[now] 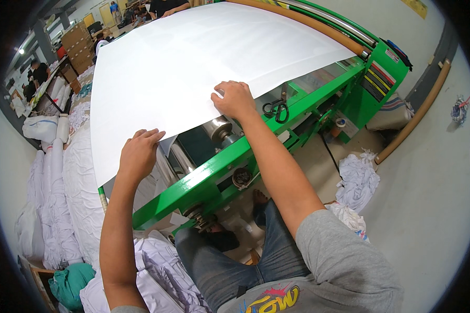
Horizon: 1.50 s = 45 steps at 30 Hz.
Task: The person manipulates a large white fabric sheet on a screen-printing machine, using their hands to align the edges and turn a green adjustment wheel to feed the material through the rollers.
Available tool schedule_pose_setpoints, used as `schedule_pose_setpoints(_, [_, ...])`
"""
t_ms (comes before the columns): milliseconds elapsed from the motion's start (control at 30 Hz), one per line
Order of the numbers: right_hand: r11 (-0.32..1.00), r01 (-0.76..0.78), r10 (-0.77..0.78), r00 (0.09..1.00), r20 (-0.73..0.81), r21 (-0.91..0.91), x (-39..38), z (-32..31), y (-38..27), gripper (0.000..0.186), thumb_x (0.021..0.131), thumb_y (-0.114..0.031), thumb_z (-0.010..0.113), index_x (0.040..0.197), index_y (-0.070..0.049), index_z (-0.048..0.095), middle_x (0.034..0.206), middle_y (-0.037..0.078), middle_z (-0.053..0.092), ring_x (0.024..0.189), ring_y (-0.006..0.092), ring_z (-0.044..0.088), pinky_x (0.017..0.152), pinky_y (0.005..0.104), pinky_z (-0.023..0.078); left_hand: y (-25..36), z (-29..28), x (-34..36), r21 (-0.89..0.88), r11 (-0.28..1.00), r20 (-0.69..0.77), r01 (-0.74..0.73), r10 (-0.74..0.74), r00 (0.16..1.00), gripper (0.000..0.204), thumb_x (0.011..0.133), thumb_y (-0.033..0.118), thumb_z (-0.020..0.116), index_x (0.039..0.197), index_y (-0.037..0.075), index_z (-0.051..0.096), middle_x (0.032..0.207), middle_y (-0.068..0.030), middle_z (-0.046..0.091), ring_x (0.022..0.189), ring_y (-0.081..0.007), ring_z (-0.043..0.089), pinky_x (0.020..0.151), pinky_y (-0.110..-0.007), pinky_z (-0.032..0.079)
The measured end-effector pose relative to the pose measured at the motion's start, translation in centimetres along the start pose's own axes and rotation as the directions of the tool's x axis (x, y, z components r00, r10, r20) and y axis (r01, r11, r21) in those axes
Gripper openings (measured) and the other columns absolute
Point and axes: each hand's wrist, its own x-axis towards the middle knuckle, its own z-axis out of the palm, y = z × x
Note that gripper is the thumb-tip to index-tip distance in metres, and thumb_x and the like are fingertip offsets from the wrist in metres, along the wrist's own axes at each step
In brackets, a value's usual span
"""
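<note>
Lying across the green machine [177,198], the wide white sheet [183,68] looks light, smooth and bendable, probably apt to crease or slide, so a broad two-handed hold along its near edge should suit it. The left hand [139,151] rests with fingers close together at that edge; the right hand [235,100] bends its fingers over the sheet farther right. Whether either is pinching it, I cannot tell. A round cup [242,185] at the machine's near side holds something dark. A stuffed white sack [39,128] and stacked cardboard boxes [77,47] hide their contents.
</note>
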Motion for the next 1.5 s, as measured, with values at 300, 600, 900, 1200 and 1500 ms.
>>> schedule_pose_setpoints(300, [0.999,-0.031,0.032,0.999,0.023,-0.017,0.1,0.1,0.0,0.043,0.099,-0.041,0.065,0.117,-0.008,0.085,0.120,0.012,0.082,0.122,0.0288,0.072,0.121,0.0474,0.043,0.3,-0.2,0.0,-0.035,0.999,0.025,0.024,-0.023,0.999,0.036,0.109,0.015,0.061,0.141,0.011,0.078,0.148,-0.0134,0.075,0.137,-0.0375,0.067,0.115,-0.048,0.056])
schedule_pose_setpoints(600, [0.999,-0.031,0.031,0.999,-0.014,-0.024,0.1,0.6,0.3,0.039,0.098,-0.038,0.066,0.113,-0.008,0.084,0.117,0.012,0.082,0.121,0.0285,0.072,0.119,0.0478,0.044,0.6,-0.4,0.0,-0.040,0.999,0.041,0.027,-0.025,0.999,0.035,0.109,0.016,0.062,0.140,0.011,0.078,0.147,-0.0141,0.075,0.136,-0.0380,0.068,0.115,-0.048,0.056])
schedule_pose_setpoints(900, [0.998,-0.064,0.064,0.998,-0.003,-0.029,0.2,0.2,0.1,0.038,0.097,-0.038,0.067,0.110,-0.006,0.083,0.115,0.012,0.082,0.118,0.0292,0.072,0.116,0.0476,0.047,0.7,-0.6,0.0,-0.052,0.998,0.053,0.033,-0.030,0.998,0.035,0.110,0.018,0.062,0.141,0.012,0.078,0.147,-0.0138,0.075,0.136,-0.0378,0.068,0.114,-0.048,0.056])
schedule_pose_setpoints(1200, [0.996,-0.083,0.083,0.997,-0.009,-0.030,0.3,0.2,-0.1,0.043,0.095,-0.041,0.067,0.110,-0.004,0.083,0.115,0.013,0.081,0.120,0.0310,0.071,0.115,0.0502,0.048,0.9,-0.9,0.0,-0.068,0.997,0.075,0.034,-0.029,0.997,0.036,0.110,0.018,0.063,0.142,0.013,0.077,0.148,-0.0133,0.075,0.137,-0.0375,0.068,0.115,-0.048,0.056])
schedule_pose_setpoints(1500, [0.951,-0.253,0.250,0.967,-0.044,-0.178,0.1,0.8,0.0,0.063,0.101,-0.050,0.061,0.148,-0.008,0.071,0.164,0.025,0.057,0.162,0.0447,0.040,0.133,0.0700,0.024,1.0,-1.0,0.1,-0.076,0.996,0.082,0.042,-0.036,0.996,0.036,0.110,0.016,0.062,0.143,0.014,0.077,0.148,-0.0130,0.075,0.136,-0.0372,0.069,0.115,-0.048,0.056])
